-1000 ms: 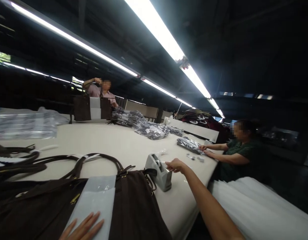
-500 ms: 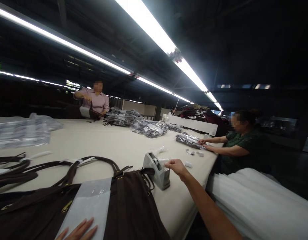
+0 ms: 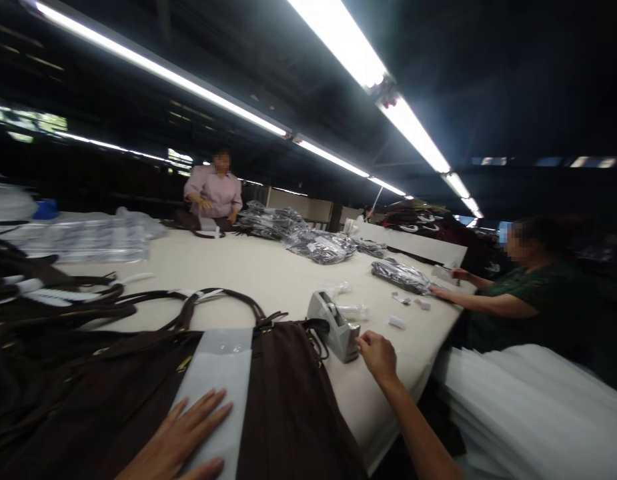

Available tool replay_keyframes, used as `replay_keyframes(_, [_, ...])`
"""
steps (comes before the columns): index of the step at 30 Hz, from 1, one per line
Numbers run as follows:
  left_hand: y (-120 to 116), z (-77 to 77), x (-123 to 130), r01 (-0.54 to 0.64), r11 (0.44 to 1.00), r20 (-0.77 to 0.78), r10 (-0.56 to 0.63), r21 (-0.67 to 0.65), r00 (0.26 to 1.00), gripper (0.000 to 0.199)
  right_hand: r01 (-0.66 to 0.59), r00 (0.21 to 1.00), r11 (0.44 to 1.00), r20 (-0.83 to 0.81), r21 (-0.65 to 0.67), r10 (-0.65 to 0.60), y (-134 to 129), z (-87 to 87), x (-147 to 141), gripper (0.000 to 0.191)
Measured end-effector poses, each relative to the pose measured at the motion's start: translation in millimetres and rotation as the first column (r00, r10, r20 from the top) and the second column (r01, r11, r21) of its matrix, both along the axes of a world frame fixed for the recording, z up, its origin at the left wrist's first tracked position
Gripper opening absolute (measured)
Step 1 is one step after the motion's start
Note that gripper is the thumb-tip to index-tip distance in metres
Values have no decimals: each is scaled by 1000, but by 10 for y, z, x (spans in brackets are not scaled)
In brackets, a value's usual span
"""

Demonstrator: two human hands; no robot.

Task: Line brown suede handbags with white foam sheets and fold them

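The pale, translucent strip already lies across the dark brown fabric bag, near left, under my left hand's spread fingers. My right hand pinches narrowly beside the grey tape dispenser; tape-pulling seems unfinished, though I can't tell whether it holds tape.

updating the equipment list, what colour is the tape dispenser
Grey; the tape dispenser shows in the head view.
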State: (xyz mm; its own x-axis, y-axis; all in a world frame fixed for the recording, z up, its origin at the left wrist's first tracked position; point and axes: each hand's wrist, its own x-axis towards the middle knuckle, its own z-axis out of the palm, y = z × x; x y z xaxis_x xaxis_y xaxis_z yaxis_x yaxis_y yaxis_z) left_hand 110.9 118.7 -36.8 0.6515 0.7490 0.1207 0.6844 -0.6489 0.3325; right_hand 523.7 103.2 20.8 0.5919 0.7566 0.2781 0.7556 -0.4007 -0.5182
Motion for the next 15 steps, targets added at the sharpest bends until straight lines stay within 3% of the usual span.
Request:
replay_keyframes(1, [-63,146,6,26,994,-52,-31,-106,998,64,26,999,999,42,-21,-25,1,-20,9,17])
replay_keyframes(4, [-204,497,22,43,974,-62,-58,-221,996,71,43,996,995,84,-92,-36,-56,-165,179,20])
replay_keyframes(7, [-271,629,8,31,963,-37,-42,-269,998,78,17,996,979,-87,-205,-35,-170,-346,394,32])
replay_keyframes(9, [-293,634,-9,32,955,-24,-41,-296,999,81,-8,961,994,-277,-113,-24,-216,-349,359,30])
replay_keyframes(12, [-303,610,-18,58,951,-6,-62,-304,998,83,-103,848,965,-486,242,212,-160,-103,-196,41])
replay_keyframes(15, [-292,589,-14,61,957,1,-63,-285,998,82,-320,609,884,-640,341,468,87,258,-1146,38])
